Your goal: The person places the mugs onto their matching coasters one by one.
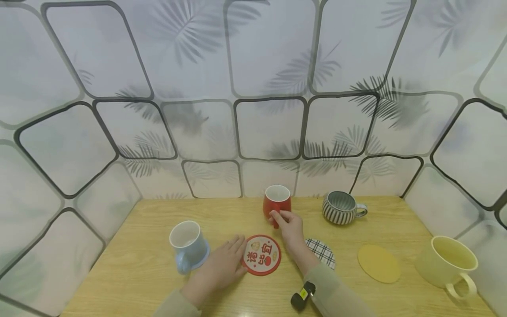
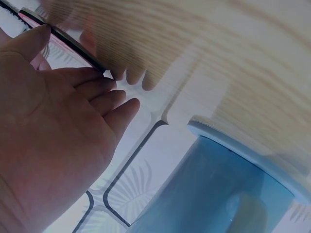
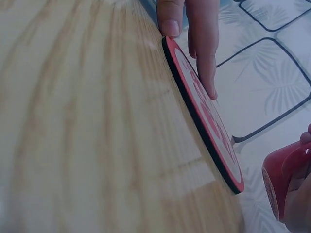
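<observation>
My right hand point(image 1: 293, 231) pinches the handle of a red mug point(image 1: 267, 207) with a white inside, near the back of the table. In the right wrist view the bare base of the red mug point(image 3: 273, 194) shows, off the tabletop. My left hand point(image 1: 222, 266) lies palm down, its fingers extended and touching the left edge of a round red-and-white coaster point(image 1: 257, 269) with red characters. In the left wrist view, thumb and fingers touch the rim of that coaster point(image 2: 68, 40). A light blue mug point(image 1: 189, 251) stands upright on a blue coaster point(image 1: 206, 252), left of this hand.
Right of the red mug stands a striped grey cup point(image 1: 336, 213). A black-and-white plaid coaster point(image 1: 322, 252) lies partly behind my right forearm. Farther right are a yellow coaster point(image 1: 379, 264) and a yellow mug point(image 1: 439, 268). A patterned curtain point(image 1: 269, 127) borders the wooden table point(image 1: 134, 264).
</observation>
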Demonstrator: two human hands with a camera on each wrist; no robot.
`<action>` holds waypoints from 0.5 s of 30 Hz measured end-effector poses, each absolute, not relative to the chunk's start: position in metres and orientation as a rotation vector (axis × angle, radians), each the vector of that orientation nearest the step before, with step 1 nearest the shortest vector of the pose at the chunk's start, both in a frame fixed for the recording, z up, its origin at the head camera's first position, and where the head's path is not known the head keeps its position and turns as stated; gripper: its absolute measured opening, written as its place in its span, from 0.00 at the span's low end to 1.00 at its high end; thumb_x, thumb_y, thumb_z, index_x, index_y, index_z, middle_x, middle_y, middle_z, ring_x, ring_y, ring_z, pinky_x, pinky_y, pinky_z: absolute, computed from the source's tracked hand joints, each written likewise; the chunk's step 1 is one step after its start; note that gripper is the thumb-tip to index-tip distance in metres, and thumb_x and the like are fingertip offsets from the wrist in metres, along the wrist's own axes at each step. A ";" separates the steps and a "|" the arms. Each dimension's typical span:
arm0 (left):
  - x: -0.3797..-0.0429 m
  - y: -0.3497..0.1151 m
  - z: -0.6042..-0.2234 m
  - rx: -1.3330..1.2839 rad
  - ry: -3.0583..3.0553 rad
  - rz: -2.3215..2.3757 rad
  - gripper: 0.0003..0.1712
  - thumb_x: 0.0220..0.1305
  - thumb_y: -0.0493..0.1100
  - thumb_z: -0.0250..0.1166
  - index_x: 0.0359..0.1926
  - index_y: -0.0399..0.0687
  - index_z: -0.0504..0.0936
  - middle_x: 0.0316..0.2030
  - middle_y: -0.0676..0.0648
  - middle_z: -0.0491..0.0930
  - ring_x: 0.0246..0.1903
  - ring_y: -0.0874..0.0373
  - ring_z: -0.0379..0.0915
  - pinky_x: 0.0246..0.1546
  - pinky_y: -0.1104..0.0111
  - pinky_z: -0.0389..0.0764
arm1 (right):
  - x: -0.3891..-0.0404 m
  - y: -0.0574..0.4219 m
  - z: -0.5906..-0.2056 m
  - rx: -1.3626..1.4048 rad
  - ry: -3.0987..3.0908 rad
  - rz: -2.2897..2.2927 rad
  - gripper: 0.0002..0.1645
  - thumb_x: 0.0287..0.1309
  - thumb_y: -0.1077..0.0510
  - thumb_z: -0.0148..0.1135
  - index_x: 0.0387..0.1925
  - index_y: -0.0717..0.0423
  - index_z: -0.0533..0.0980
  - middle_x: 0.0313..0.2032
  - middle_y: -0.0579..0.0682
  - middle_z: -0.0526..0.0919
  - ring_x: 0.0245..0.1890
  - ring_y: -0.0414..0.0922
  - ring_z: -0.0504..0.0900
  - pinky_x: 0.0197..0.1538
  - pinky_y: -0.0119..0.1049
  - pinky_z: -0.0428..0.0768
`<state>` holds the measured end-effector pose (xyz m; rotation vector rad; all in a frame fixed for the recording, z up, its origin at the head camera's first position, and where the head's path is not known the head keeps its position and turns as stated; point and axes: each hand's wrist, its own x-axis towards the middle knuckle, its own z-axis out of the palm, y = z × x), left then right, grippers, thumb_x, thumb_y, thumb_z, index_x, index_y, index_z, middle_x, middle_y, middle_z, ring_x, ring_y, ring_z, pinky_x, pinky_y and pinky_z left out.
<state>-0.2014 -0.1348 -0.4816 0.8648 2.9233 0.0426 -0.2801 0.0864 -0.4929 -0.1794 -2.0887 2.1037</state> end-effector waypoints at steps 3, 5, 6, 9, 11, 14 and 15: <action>-0.202 -0.135 -0.481 0.866 2.922 0.045 0.44 0.76 0.60 0.61 0.79 0.37 0.65 0.81 0.38 0.62 0.81 0.43 0.59 0.81 0.51 0.64 | -0.277 0.086 -0.490 -0.172 -2.089 2.099 0.16 0.71 0.56 0.70 0.38 0.68 0.88 0.30 0.51 0.92 0.33 0.36 0.86 0.39 0.24 0.80; -0.202 -0.135 -0.482 0.865 2.922 0.049 0.44 0.76 0.60 0.61 0.79 0.37 0.65 0.81 0.38 0.62 0.81 0.43 0.59 0.81 0.51 0.65 | -0.276 0.085 -0.489 -0.164 -2.088 2.101 0.16 0.71 0.55 0.70 0.38 0.69 0.87 0.31 0.54 0.92 0.33 0.37 0.86 0.40 0.24 0.81; -0.202 -0.135 -0.482 0.864 2.923 0.052 0.44 0.76 0.60 0.61 0.79 0.37 0.65 0.81 0.38 0.62 0.81 0.43 0.59 0.81 0.51 0.65 | -0.276 0.085 -0.488 -0.166 -2.087 2.103 0.16 0.71 0.56 0.70 0.39 0.69 0.87 0.32 0.54 0.92 0.34 0.38 0.87 0.41 0.24 0.81; -0.202 -0.135 -0.484 0.860 2.924 0.055 0.44 0.76 0.61 0.60 0.80 0.37 0.64 0.81 0.39 0.61 0.81 0.43 0.59 0.81 0.51 0.65 | -0.274 0.086 -0.488 -0.165 -2.088 2.108 0.16 0.71 0.56 0.70 0.38 0.69 0.87 0.31 0.54 0.92 0.34 0.39 0.87 0.41 0.25 0.82; -0.202 -0.135 -0.484 0.860 2.928 0.066 0.44 0.76 0.61 0.61 0.80 0.37 0.64 0.81 0.38 0.61 0.81 0.43 0.59 0.81 0.50 0.65 | -0.272 0.086 -0.487 -0.166 -2.085 2.110 0.15 0.71 0.57 0.70 0.38 0.68 0.88 0.30 0.52 0.92 0.34 0.39 0.87 0.42 0.25 0.82; -0.201 -0.135 -0.483 0.861 2.931 0.075 0.44 0.75 0.60 0.61 0.79 0.37 0.65 0.81 0.38 0.61 0.81 0.42 0.59 0.81 0.50 0.65 | -0.270 0.086 -0.486 -0.172 -2.083 2.119 0.14 0.70 0.57 0.70 0.38 0.67 0.88 0.30 0.49 0.92 0.33 0.37 0.86 0.42 0.25 0.83; -0.201 -0.135 -0.483 0.862 2.932 0.084 0.44 0.75 0.60 0.62 0.79 0.36 0.65 0.81 0.38 0.62 0.81 0.42 0.59 0.81 0.50 0.65 | -0.269 0.086 -0.486 -0.171 -2.087 2.117 0.15 0.71 0.56 0.70 0.38 0.67 0.88 0.30 0.49 0.92 0.33 0.37 0.86 0.42 0.26 0.82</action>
